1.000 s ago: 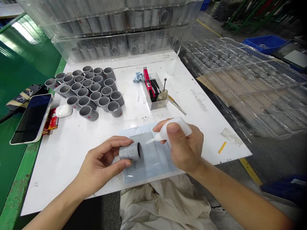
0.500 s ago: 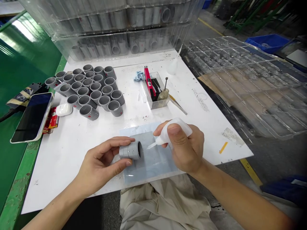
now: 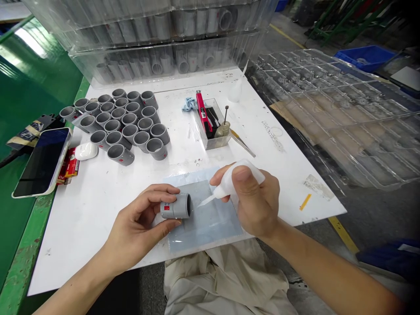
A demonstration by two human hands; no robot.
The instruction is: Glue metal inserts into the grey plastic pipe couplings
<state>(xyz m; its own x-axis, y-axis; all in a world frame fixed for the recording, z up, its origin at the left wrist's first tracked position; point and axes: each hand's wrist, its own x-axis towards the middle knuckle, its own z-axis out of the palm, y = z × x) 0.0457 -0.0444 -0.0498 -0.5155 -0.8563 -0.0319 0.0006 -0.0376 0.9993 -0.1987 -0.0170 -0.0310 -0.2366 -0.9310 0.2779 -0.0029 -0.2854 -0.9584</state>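
In the head view, pinching a grey tube (image 3: 180, 206) on its side between the thumb and fingers of the left hand (image 3: 138, 225), over the blue mat (image 3: 203, 234), open end toward the right hand (image 3: 254, 199). Gripping a white bottle (image 3: 225, 183) in the right hand, thumb on top, and pointing its thin tip (image 3: 206, 201) at the tube, near but not touching. Could go wrong with too hard a squeeze: a blob out of the tip, onto the mat or the left fingers. Could slip and roll, from so light a pinch on a smooth, round tube. Could bend the tip on the rim (image 3: 188, 206), from a small shake of either hand. Could knock over the other tubes (image 3: 120, 156), packed close together past the left hand, with a careless reach that way. Hard to make out: the dark inside of the tube, its back end behind the left fingers, and the stuff in the bottle, mostly covered by the right hand. Impossible to tell about any drop at the tip. Beyond the right hand, hard to sort out: the dark bits in the clear box (image 3: 218, 143), partly under a red knife (image 3: 202, 113). Far past both hands, cut off at the top: the tray stack (image 3: 131, 81).
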